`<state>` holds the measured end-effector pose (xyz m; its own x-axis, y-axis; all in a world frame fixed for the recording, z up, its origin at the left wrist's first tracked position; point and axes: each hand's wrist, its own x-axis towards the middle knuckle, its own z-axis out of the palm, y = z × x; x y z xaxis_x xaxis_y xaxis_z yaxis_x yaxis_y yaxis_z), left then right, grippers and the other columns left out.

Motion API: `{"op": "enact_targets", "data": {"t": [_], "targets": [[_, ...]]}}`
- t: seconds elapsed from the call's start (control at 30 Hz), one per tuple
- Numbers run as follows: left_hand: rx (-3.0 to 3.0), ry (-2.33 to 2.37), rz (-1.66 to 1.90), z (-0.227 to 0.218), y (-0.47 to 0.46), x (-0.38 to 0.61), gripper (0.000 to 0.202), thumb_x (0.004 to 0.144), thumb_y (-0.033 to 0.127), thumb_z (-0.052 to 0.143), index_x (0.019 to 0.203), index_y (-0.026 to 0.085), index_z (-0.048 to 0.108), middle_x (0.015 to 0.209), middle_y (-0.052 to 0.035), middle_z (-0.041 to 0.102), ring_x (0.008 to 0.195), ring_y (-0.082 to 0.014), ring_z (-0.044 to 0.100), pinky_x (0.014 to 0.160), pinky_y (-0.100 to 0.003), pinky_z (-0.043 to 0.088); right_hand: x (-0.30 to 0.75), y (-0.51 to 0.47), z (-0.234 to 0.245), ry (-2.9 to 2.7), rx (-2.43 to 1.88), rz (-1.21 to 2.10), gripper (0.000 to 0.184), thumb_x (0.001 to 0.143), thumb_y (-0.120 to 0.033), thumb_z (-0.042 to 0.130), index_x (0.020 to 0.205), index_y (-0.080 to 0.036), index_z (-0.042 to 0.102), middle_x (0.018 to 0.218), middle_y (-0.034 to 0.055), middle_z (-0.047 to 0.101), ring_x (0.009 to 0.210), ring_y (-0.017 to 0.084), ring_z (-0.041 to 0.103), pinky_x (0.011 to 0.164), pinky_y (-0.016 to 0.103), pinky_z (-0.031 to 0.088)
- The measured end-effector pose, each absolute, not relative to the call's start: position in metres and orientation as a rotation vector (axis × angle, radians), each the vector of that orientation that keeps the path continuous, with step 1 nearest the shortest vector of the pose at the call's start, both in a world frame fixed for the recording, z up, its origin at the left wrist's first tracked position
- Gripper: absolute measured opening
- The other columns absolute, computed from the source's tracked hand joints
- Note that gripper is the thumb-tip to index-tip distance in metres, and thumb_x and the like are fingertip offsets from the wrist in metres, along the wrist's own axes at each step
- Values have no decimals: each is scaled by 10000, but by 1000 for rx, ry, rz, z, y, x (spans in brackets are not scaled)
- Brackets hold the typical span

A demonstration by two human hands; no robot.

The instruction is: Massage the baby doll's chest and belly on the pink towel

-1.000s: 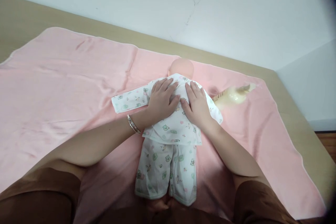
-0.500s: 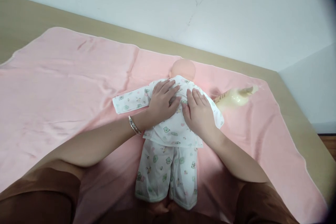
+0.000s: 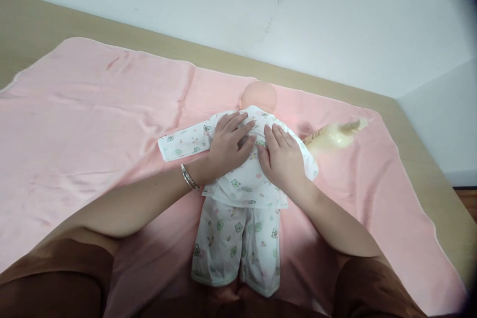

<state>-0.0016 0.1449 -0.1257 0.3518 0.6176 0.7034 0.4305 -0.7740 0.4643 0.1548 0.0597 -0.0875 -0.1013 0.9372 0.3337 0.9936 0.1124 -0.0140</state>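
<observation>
A baby doll (image 3: pixel 258 96) lies on a pink blanket, its bald head away from me and no face showing. It wears a white printed long-sleeved top (image 3: pixel 242 186) and matching trousers (image 3: pixel 219 243). Across the left part of the top my left hand (image 3: pixel 231 141) lies flat, fingers spread, a silver bangle at the wrist. My right hand (image 3: pixel 283 159) rests flat on the right part of the top, its thumb apart from the fingers. The two hands lie side by side with a narrow gap between them. Neither holds anything.
The pink blanket (image 3: pixel 93 109) has soft wrinkles and covers most of a wooden table (image 3: pixel 33 20). Right of the doll lies a pale yellow pump bottle (image 3: pixel 331 138) on its side. A white wall (image 3: pixel 186 0) stands behind the table's far edge.
Both hands stay in the same places on the doll's top. The camera view has shifted very slightly.
</observation>
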Motion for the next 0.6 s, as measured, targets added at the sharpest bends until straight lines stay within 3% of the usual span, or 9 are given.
{"op": "enact_targets", "data": {"t": [0.37, 0.5, 0.6], "targets": [[2407, 1090, 1297, -121, 137, -3, 333, 962, 347, 486, 1183, 195, 683, 1352, -98, 626, 1303, -254, 540, 1134, -469, 424, 149, 52, -82, -2154, -2041, -319, 575, 1045, -370, 297, 1497, -31, 400, 1494, 264, 478, 1411, 358, 447, 1176, 548, 307], [2437, 1186, 1058, -116, 137, -1, 522, 953, 366, 478, 1417, 129, 498, 1527, -179, 445, 1459, -345, 354, 1193, -558, 306, 160, 64, -80, -2138, -2072, -134, 651, 1022, -456, 350, 1545, -71, 312, 1586, 214, 361, 1487, 341, 326, 1196, 627, 220], [2453, 1205, 955, -115, 137, 0, 580, 956, 362, 469, 1481, 122, 408, 1585, -196, 351, 1505, -373, 257, 1210, -591, 245, 167, 72, -81, -2137, -2066, -43, 702, 1011, -489, 352, 1560, -60, 263, 1618, 203, 297, 1520, 331, 249, 1207, 631, 189]]}}
